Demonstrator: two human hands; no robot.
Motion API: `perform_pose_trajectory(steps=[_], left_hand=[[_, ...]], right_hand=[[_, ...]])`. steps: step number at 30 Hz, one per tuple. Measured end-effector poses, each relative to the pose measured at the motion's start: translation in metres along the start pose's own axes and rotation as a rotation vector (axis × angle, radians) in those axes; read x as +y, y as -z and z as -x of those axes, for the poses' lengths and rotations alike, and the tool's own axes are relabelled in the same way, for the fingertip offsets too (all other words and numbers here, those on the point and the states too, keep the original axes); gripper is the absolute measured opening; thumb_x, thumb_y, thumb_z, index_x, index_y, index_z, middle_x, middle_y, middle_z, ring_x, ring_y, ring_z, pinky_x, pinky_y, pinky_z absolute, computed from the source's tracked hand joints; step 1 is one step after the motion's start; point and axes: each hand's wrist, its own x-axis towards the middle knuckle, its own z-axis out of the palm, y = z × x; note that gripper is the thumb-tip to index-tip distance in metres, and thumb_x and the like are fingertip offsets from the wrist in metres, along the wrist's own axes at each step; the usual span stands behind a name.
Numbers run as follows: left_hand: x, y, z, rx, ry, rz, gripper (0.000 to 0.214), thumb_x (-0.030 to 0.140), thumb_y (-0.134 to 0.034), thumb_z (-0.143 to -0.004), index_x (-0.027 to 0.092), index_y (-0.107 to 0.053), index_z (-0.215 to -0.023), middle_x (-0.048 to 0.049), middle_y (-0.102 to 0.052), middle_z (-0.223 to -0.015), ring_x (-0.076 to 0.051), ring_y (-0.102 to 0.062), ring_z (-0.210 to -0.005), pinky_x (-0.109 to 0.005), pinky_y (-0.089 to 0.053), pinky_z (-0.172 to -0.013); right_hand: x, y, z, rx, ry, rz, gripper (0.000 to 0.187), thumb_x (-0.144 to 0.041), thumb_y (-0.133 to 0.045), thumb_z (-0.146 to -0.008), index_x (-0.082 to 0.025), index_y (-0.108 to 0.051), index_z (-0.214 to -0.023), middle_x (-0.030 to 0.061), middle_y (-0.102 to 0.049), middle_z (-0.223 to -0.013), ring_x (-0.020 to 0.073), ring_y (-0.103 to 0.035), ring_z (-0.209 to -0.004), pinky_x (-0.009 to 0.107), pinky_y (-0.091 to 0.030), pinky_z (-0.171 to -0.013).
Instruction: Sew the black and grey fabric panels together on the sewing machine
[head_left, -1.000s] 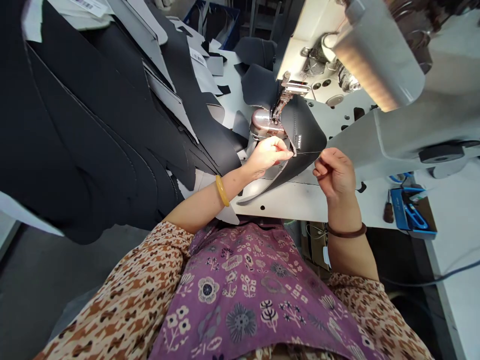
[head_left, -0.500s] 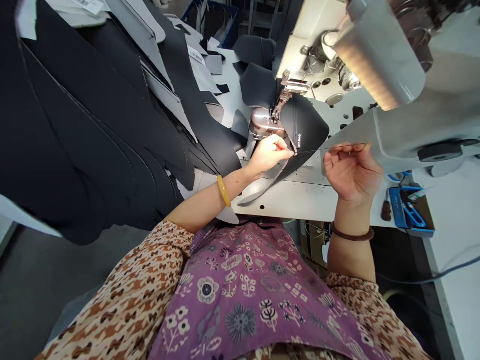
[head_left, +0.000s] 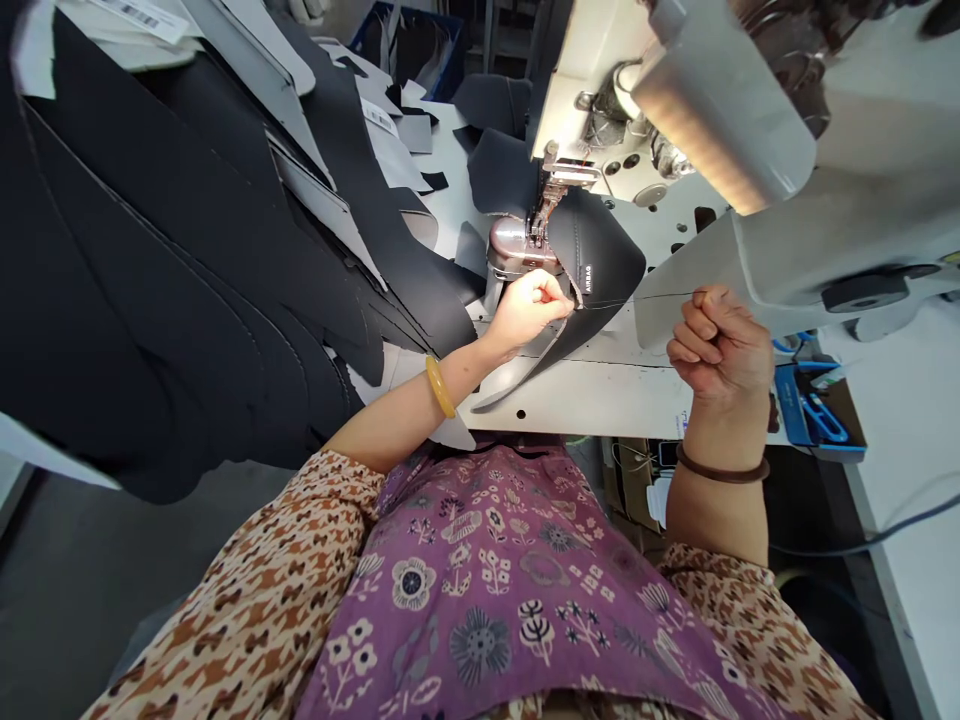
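Head view, hands (head_left: 529,312) (head_left: 721,345) apart, thread (head_left: 652,297), panel edge (head_left: 571,275)

The dark panel (head_left: 616,243) looks matt, the rounded bed (head_left: 513,238) glossy metal

White "AIRBAG" stands on the small black tag (head_left: 587,279) of the dark upholstery panel (head_left: 616,243); far-left barcode labels (head_left: 379,117) are illegible

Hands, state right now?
Left hand: closed, pinching the edge of the dark grey, curved, leather-like panel.
Right hand: closed, pinching a thin, dark thread.
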Motion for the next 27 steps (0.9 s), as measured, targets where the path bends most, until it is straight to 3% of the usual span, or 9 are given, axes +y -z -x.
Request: perform_pose_trajectory(steps=[8, 13, 16, 19, 20, 22, 23, 24, 27], left_hand=[[-0.001, -0.001, -0.002, -0.057, -0.013, -0.003, 0.025, 0.002, -0.057, -0.074, 0.018, -0.041, -0.063, 0.0081, -0.047, -0.054, -0.004, -0.045, -0.051, -0.019, -0.038, -0.055], [-0.006, -0.004, 0.012, 0.184, -0.279, -0.225, 0.022, 0.004, -0.064, -0.068, 0.016, -0.046, -0.062, 0.0076, -0.047, -0.057, -0.003, -0.045, -0.052, -0.015, -0.038, -0.054], [0.001, -0.006, 0.027, 0.021, -0.010, -0.119, 0.019, 0.028, -0.059, -0.081, 0.013, -0.056, -0.069, 0.0040, -0.051, -0.054, -0.005, -0.047, -0.046, -0.017, -0.041, -0.048], [0.010, -0.006, 0.034, -0.093, 0.255, 0.108, 0.016, 0.025, -0.054, -0.084, 0.012, -0.060, -0.076, 0.0053, -0.047, -0.048, -0.003, -0.042, -0.039, -0.014, -0.038, -0.042], [0.013, -0.004, 0.034, -0.081, 0.266, 0.172, 0.013, 0.020, -0.053, -0.083, 0.012, -0.061, -0.076, 0.0072, -0.042, -0.045, -0.002, -0.036, -0.036, -0.012, -0.033, -0.039], [0.015, 0.002, 0.032, -0.060, 0.254, 0.237, 0.016, 0.013, -0.049, -0.084, 0.012, -0.061, -0.074, 0.0095, -0.032, -0.041, 0.000, -0.024, -0.032, -0.009, -0.023, -0.035], [0.015, 0.006, 0.032, -0.052, 0.252, 0.243, 0.019, 0.011, -0.047, -0.084, 0.012, -0.061, -0.072, 0.0097, -0.029, -0.040, 0.000, -0.022, -0.032, -0.009, -0.020, -0.034], [0.014, 0.011, 0.031, -0.046, 0.254, 0.238, 0.021, 0.010, -0.045, -0.085, 0.012, -0.061, -0.071, 0.0095, -0.028, -0.039, 0.000, -0.021, -0.031, -0.009, -0.020, -0.034], [0.012, 0.025, 0.033, -0.030, 0.274, 0.247, 0.025, 0.009, -0.042, -0.086, 0.011, -0.061, -0.070, 0.0091, -0.029, -0.040, 0.000, -0.021, -0.031, -0.009, -0.020, -0.034]], right_hand=[[0.010, 0.008, -0.009, -0.095, 0.034, -0.009, 0.041, -0.043, -0.066, -0.062, -0.024, -0.031, -0.070, -0.0105, -0.016, -0.049, 0.0036, -0.007, -0.033, 0.028, -0.005, -0.036], [0.004, -0.004, 0.027, -0.021, 0.211, -0.094, 0.033, -0.041, -0.063, -0.072, -0.022, -0.037, -0.072, -0.0100, -0.024, -0.049, 0.0036, -0.016, -0.034, 0.024, -0.013, -0.036], [0.012, -0.030, 0.064, -0.116, 0.457, 0.177, 0.022, -0.034, -0.054, -0.084, -0.019, -0.044, -0.071, -0.0063, -0.039, -0.054, 0.0039, -0.033, -0.042, 0.021, -0.023, -0.042], [0.031, -0.044, 0.077, -0.567, 0.545, 0.626, 0.018, -0.028, -0.048, -0.088, -0.017, -0.053, -0.074, -0.0027, -0.051, -0.062, 0.0064, -0.041, -0.054, 0.021, -0.028, -0.049], [0.038, -0.038, 0.072, -0.614, 0.483, 0.755, 0.017, -0.027, -0.049, -0.087, -0.018, -0.056, -0.075, -0.0022, -0.055, -0.065, 0.0071, -0.043, -0.057, 0.021, -0.030, -0.052], [0.045, -0.004, 0.053, -0.383, 0.238, 0.965, 0.011, -0.025, -0.055, -0.083, -0.018, -0.062, -0.079, -0.0005, -0.062, -0.075, 0.0087, -0.049, -0.066, 0.021, -0.035, -0.062], [0.046, 0.022, 0.041, -0.043, 0.030, 1.090, 0.006, -0.024, -0.062, -0.078, -0.019, -0.064, -0.080, 0.0000, -0.063, -0.079, 0.0092, -0.051, -0.071, 0.021, -0.037, -0.066], [0.046, 0.053, 0.030, 0.185, -0.061, 1.160, 0.013, -0.021, -0.057, -0.080, -0.016, -0.065, -0.090, 0.0044, -0.063, -0.085, 0.0113, -0.051, -0.078, 0.023, -0.036, -0.070], [0.040, 0.146, 0.009, 0.591, -0.255, 1.295, 0.035, -0.009, -0.036, -0.085, 0.000, -0.061, -0.107, 0.0221, -0.059, -0.098, 0.0186, -0.051, -0.090, 0.033, -0.031, -0.076]])
